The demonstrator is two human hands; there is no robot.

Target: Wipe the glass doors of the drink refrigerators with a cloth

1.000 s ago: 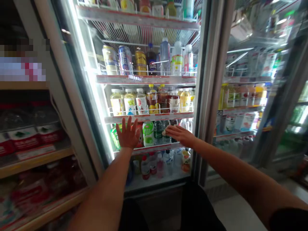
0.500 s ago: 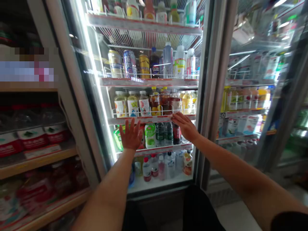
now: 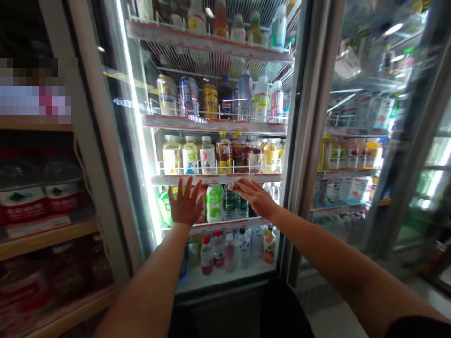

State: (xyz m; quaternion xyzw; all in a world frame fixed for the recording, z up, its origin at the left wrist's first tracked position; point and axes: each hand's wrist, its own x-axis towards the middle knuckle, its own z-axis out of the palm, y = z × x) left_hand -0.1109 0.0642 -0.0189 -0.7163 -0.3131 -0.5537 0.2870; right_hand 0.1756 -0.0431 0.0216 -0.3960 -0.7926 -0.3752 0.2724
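Note:
My left hand [image 3: 186,203] is raised, palm forward, with fingers spread and nothing in it. It is in front of a lit drinks fridge, nearest a green package [image 3: 165,206] and a green-and-white bottle [image 3: 214,203]. To its right, my right hand [image 3: 256,198] has its fingers stretched out close together, pointing left, and I see nothing held. Behind it are dark green-labelled water bottles [image 3: 229,204], partly covered by the fingers. Above both hands runs a shelf edge [image 3: 211,179] with juice bottles [image 3: 190,155] on it. Reflections show on the fridge's glass.
Upper fridge shelves hold cans [image 3: 189,94] and bottles; small bottles [image 3: 206,256] stand at the bottom. A metal door frame [image 3: 306,155] separates a second fridge on the right. At left, a wooden-edged shelf [image 3: 49,239] carries packs of red-labelled bottles [image 3: 21,199].
My view has shifted slightly. My right hand has moved left and down in the picture, closer to my left hand, which stays spread. The bottles keep their places on the shelves.

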